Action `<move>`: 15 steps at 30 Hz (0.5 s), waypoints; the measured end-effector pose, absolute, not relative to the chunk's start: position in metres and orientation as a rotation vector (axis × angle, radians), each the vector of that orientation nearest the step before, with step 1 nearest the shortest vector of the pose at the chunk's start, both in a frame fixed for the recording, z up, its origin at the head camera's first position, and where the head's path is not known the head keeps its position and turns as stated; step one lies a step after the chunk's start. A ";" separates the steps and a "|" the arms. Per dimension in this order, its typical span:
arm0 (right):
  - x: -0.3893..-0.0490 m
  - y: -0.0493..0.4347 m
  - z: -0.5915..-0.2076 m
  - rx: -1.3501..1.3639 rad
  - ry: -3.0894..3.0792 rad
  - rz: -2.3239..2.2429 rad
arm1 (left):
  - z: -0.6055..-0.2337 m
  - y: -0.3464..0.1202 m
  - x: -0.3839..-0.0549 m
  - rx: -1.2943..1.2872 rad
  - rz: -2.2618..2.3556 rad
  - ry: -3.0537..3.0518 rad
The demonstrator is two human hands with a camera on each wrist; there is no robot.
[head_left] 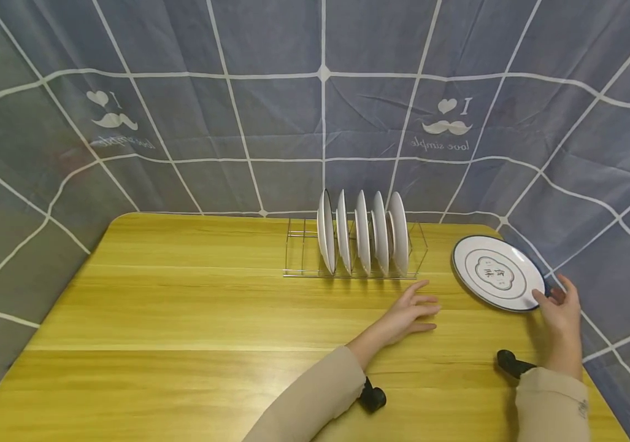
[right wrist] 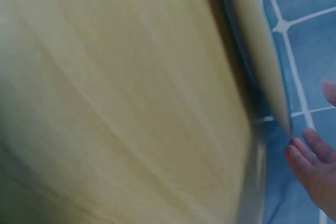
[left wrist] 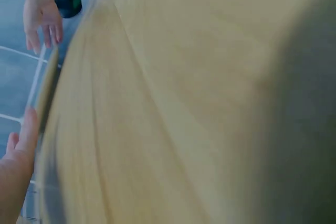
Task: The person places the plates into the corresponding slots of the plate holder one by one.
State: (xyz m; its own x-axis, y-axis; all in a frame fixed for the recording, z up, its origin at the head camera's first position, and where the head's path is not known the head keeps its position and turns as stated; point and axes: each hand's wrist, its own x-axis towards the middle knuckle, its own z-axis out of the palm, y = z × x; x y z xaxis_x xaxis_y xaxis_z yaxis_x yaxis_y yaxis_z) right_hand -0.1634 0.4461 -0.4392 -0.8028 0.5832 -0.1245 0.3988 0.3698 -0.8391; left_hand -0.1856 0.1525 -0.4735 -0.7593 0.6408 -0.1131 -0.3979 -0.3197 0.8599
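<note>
A white plate (head_left: 494, 273) with a dark rim and a printed emblem lies at the right back of the table. At its right edge, my right hand (head_left: 563, 310) has its fingertips right at the rim. The right wrist view shows the plate (right wrist: 257, 45) edge-on, with the thumb and fingers of the right hand (right wrist: 315, 169) apart. My left hand (head_left: 408, 313) reaches over the table, fingers spread and holding nothing, between the rack and the plate. In the left wrist view, the left hand (left wrist: 18, 163) appears at the lower left, below the plate's edge (left wrist: 48, 80).
A wire dish rack (head_left: 303, 275) stands at the back middle with several white plates (head_left: 362, 233) upright in it. Behind the yellow wooden table (head_left: 182, 307) hangs a blue-grey checked cloth (head_left: 270, 116). Black devices (head_left: 372, 396) show at both wrists.
</note>
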 end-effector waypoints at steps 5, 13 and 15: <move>-0.167 0.459 -0.446 -0.807 -2.585 1.313 | -0.476 0.163 -0.192 0.276 2.101 1.231; -0.172 0.481 -0.461 -0.652 -2.552 1.591 | -0.476 0.176 -0.201 0.253 2.099 1.220; -0.171 0.484 -0.464 -0.618 -2.468 1.786 | -0.477 0.179 -0.202 0.239 2.103 1.216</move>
State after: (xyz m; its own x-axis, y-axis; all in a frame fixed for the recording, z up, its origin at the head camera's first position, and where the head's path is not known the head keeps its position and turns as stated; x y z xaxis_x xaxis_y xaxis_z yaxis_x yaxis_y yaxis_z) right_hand -0.1710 0.4843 -0.4642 -0.9205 0.3345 -0.2019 0.2963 0.2610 -0.9187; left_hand -0.2016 0.1787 -0.4771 -0.7478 0.6411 -0.1723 -0.4691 -0.3266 0.8205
